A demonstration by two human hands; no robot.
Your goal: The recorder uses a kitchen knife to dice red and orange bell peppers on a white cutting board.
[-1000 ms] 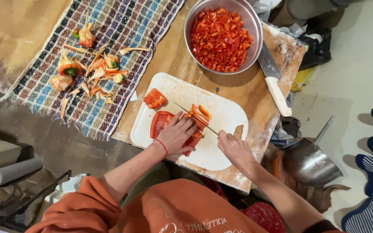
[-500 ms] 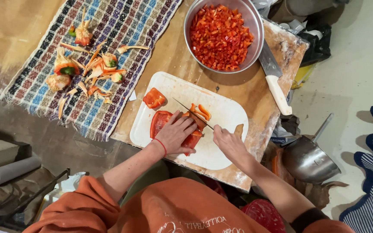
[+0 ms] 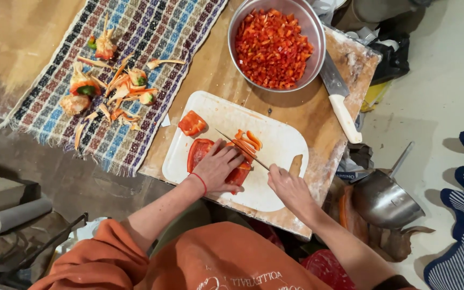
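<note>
Red pepper piece (image 3: 238, 173) lies on the white cutting board (image 3: 280, 145), pinned under the left hand (image 3: 216, 167), whose grip is pressed flat on it, while the right hand (image 3: 288, 185) is closed around a thin knife (image 3: 243, 150). Beyond stand a steel bowl of diced pepper (image 3: 275, 45) and a yellow package (image 3: 374, 94) at the desk (image 3: 307, 107) edge. Since half a second ago, the knife has barely shifted.

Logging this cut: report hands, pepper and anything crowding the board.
Left hand pressing red pepper piece flat. Right hand gripping knife, blade on pepper. Cut strips beside blade; cutting board otherwise open.
</note>
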